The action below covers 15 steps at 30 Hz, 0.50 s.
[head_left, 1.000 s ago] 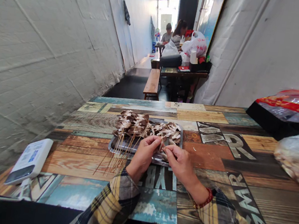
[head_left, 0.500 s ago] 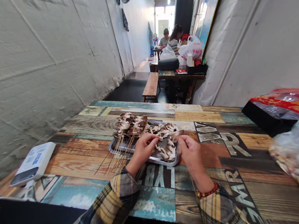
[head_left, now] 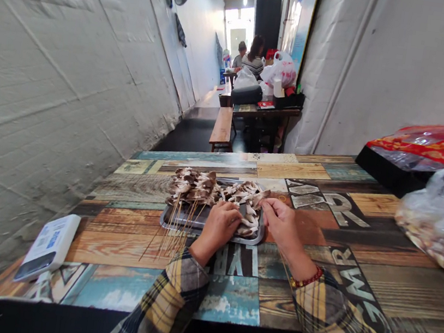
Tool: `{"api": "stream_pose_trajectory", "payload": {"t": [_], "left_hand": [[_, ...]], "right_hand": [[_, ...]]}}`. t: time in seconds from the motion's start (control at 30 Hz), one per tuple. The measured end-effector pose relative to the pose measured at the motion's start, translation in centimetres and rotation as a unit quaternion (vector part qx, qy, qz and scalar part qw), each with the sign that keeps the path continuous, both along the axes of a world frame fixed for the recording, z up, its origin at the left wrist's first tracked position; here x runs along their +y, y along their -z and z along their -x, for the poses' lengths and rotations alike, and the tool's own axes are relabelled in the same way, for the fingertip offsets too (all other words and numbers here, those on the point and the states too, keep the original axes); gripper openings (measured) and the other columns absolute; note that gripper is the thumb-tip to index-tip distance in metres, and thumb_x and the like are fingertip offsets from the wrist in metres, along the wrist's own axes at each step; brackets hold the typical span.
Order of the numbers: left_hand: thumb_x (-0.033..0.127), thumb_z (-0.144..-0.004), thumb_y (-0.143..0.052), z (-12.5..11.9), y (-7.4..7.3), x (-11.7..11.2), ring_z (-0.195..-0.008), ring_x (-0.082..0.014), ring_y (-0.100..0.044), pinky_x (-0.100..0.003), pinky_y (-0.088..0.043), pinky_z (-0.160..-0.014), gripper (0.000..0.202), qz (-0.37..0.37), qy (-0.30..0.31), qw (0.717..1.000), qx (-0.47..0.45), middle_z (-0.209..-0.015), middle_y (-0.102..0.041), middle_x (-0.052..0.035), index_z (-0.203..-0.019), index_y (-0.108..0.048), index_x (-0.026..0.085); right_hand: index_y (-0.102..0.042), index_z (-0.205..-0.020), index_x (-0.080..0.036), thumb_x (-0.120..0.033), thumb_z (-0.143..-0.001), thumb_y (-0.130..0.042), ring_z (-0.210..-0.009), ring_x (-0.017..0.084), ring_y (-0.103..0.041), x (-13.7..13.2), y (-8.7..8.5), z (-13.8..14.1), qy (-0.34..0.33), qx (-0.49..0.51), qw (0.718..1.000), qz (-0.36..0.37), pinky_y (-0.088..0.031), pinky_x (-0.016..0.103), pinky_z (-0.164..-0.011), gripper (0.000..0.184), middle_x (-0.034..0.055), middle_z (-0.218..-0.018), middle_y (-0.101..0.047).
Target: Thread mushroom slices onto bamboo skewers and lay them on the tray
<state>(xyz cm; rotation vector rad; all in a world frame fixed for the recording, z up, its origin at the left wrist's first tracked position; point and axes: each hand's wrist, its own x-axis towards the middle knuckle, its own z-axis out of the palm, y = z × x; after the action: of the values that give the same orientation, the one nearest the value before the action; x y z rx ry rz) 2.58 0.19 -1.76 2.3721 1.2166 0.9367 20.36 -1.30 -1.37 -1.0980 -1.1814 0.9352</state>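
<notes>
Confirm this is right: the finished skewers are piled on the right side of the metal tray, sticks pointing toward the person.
Not quite. In the head view the finished skewers are piled on the left side of the metal tray, sticks pointing toward the person. Loose mushroom pieces fill the right side.

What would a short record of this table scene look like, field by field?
Place: patchwork-printed wooden table beside a white brick wall
Tray: metal tray with loose mushroom pieces
Skewers: finished mushroom skewers on the tray's left, sticks pointing toward the person
Left hand: left hand reaching into the pieces
Right hand: right hand at the tray's right edge, pinching a thin skewer
Nearby: white device at left, plastic bag at right
Background: two people seated at a far table
</notes>
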Motion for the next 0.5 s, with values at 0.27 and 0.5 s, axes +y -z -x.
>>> {"api": "stream_pose_trajectory", "payload": {"t": [0.27, 0.5], "left_hand": [[0.038, -0.070, -0.071, 0.30, -0.07, 0.31, -0.057, -0.0121, -0.052, -0.023, -0.038, -0.055, 0.022, 0.235, -0.100, 0.899, -0.355, -0.064, -0.063, -0.0005, -0.075, -0.068, 0.017], [0.036, -0.063, -0.076, 0.34, -0.56, 0.31, -0.064, -0.0110, -0.055, -0.021, -0.041, -0.059, 0.024, 0.243, -0.119, 0.869, -0.414, -0.072, -0.065, -0.0012, -0.072, -0.068, 0.016]], "right_hand": [[-0.063, -0.079, -0.015, -0.051, -0.081, -0.057, -0.040, 0.008, -0.036, -0.23, 0.43, 0.44, -0.039, 0.000, 0.999, 0.011, -0.028, 0.020, -0.039, 0.036, -0.0073, -0.045, -0.041], [-0.063, -0.082, -0.016, -0.052, -0.082, -0.055, -0.037, 0.007, -0.035, -0.88, 0.24, 0.81, -0.077, -0.025, 0.996, 0.029, -0.028, 0.020, -0.037, 0.037, -0.0079, -0.045, -0.043]]}}
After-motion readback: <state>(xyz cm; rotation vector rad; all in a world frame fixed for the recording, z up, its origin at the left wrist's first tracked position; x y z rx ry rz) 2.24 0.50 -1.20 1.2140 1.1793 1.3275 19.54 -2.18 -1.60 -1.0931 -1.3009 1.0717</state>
